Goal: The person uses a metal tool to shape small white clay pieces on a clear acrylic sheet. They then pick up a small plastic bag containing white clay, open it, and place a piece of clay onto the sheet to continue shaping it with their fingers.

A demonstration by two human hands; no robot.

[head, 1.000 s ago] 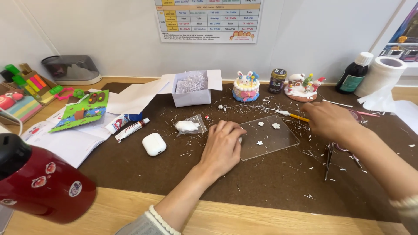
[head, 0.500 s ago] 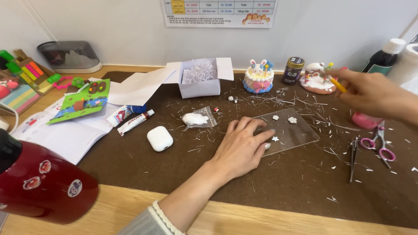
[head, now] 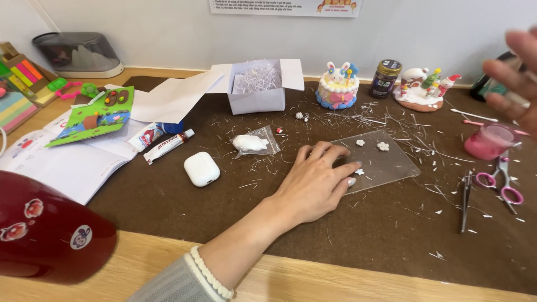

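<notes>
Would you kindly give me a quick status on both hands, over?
Left hand flat on clear sheet, empty. Right hand raised, blurred, open, above pink cup. Scissors beside cup.

brown mat, clear sheet, pink scissors

Light: bright, even, soft shadows | Focus: sharp centre — right hand motion-blurred | Edges: slight wide-angle bend
</notes>
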